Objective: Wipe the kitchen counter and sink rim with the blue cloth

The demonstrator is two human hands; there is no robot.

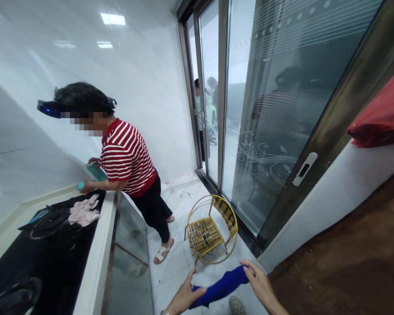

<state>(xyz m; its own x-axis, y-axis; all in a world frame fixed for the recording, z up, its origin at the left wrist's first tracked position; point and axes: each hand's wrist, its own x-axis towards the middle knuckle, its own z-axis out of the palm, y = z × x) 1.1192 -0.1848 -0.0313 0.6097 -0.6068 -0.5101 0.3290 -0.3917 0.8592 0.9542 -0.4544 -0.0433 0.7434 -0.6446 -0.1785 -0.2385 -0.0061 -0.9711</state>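
Left hand (185, 295) raised from the bottom edge of the view, palm turned inward, fingers (191, 276) extended upward; grip pressed onto the left end of a blue cloth (220, 288). Right hand (261, 283) entering from lower right, forearm angled up and left, fingers curled over the cloth's right end; grip pinching that end. Cloth rolled or bunched, stretched between both hands, higher at the right, held above the pale tiled floor (180, 262).

Landmark: yellow wicker chair (212, 229), standing on the floor just beyond the cloth and tilted slightly. Cloth in front of the chair, not touching it. Toe of a grey shoe (237, 305) below the cloth. Sliding glass door (282, 113) right of the chair, frame close to the chair's back. Open floor left of the chair, running to a white-edged bench (96, 258) with a dark top. Beyond the chair to the left, a person in a red striped shirt (126, 157) leaning over that bench, arm resting on its rim beside a pink garment (84, 211). Red cloth (382, 113) on a ledge far right of the chair.
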